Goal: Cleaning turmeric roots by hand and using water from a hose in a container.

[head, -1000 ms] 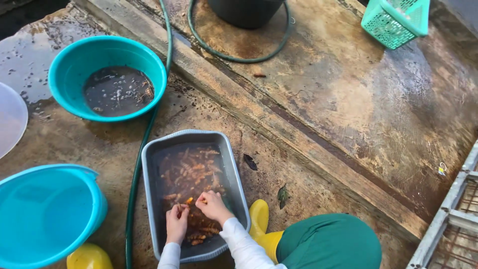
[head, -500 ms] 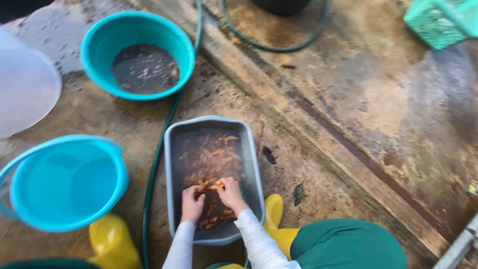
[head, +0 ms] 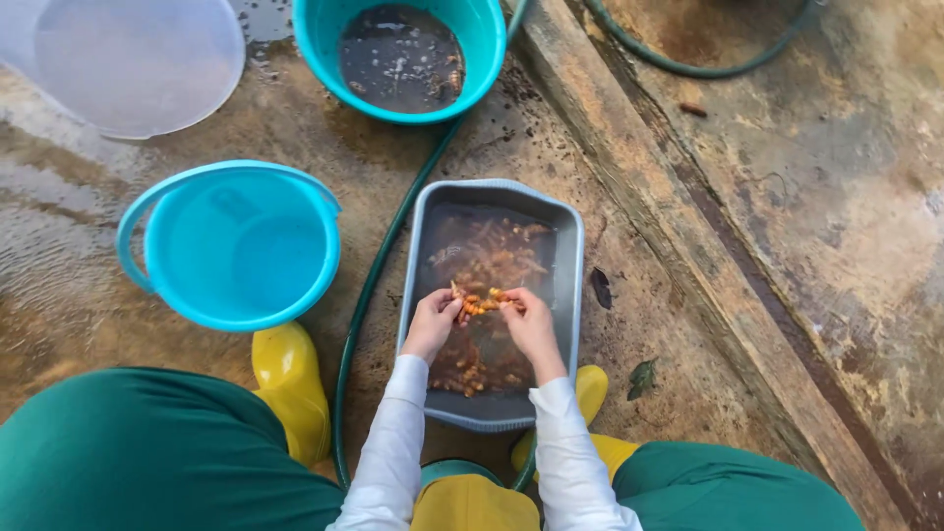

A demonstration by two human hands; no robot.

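Head view: both hands work over a grey tub of murky water on a wet concrete floor. The left hand and the right hand are each pinched closed on one small orange shrimp, held between them just above the water, at the tub's middle. More shrimp lie sunk in the tub. A green hose runs along the tub's left side. A blue bucket stands left of it, a teal basin of dark water beyond, a clear tub at top left. Yellow boots flank the grey tub's near end
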